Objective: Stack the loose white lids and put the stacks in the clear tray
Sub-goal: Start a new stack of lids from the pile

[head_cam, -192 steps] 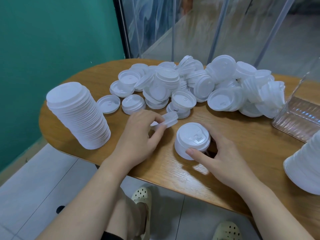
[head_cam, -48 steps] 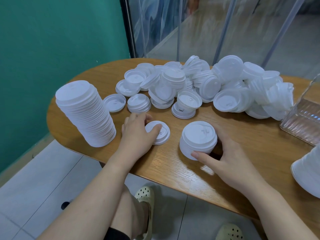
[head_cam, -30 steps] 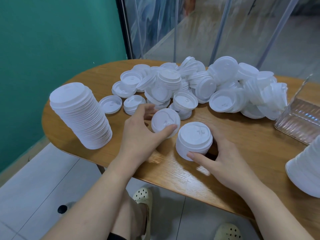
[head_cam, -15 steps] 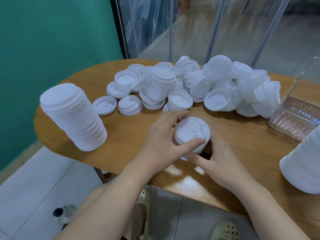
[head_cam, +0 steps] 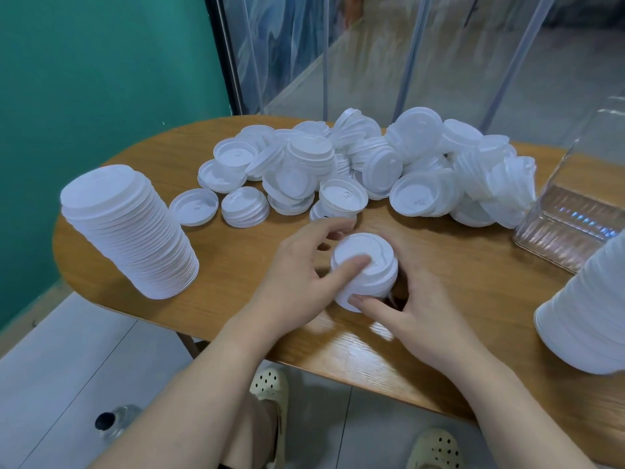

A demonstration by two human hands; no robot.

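Observation:
A short stack of white lids (head_cam: 370, 262) stands on the wooden table (head_cam: 243, 265) near its front edge. My left hand (head_cam: 301, 282) is on the stack from the left, thumb pressing the top lid and fingers curled behind it. My right hand (head_cam: 416, 309) cups the stack from the right, thumb at its base. Behind lies a wide pile of loose white lids (head_cam: 365, 170). A tall leaning stack of lids (head_cam: 128, 228) stands at the left. The clear tray (head_cam: 575, 211) sits at the right edge, partly cut off.
Another tall stack of lids (head_cam: 588, 309) leans in at the right edge, close to my right forearm. A green wall and glass panels stand behind the table. Below the table edge are tiled floor, my sandalled feet and a bottle (head_cam: 111, 424).
My left hand picked a single lid off the table, carried it right and set it on the short stack. It now presses that lid down. My right hand stayed on the stack.

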